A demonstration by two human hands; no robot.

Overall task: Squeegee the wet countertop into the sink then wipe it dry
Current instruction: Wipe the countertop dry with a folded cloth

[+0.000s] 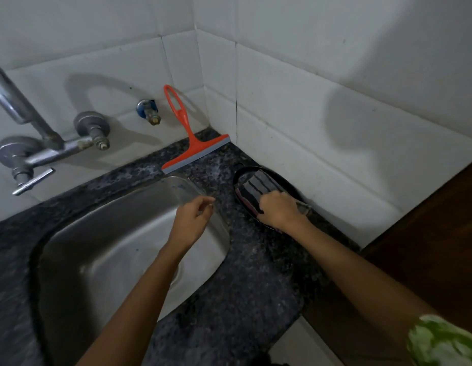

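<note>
- The left hand (194, 220) is held over the near right corner of the steel sink (118, 249). Its fingers are loosely curled and nothing is held in it.
- Just to the right of it, the right hand (278, 210) is closed on the near end of a striped grey cloth (258, 186). The cloth lies folded in a dark oval dish (290, 184) against the tiled wall (322, 133).
- The cloth looks soft, light and floppy, so it can be picked up anywhere. A bunched handful is likely the best grip. It may sag and drip if it is wet.
- The black stone countertop (256, 273) runs between and under the arms. Shiny wet patches can be seen past the hands, so it may be slippery.
- Farther off, past both hands, the orange squeegee (188, 138) leans in the wall corner. Its grey rubber blade rests on the countertop. It looks light and stiff, and the long looped handle is the place to hold it.
- To the far left of the hands, the metal tap (45, 149) sticks out of the wall.
</note>
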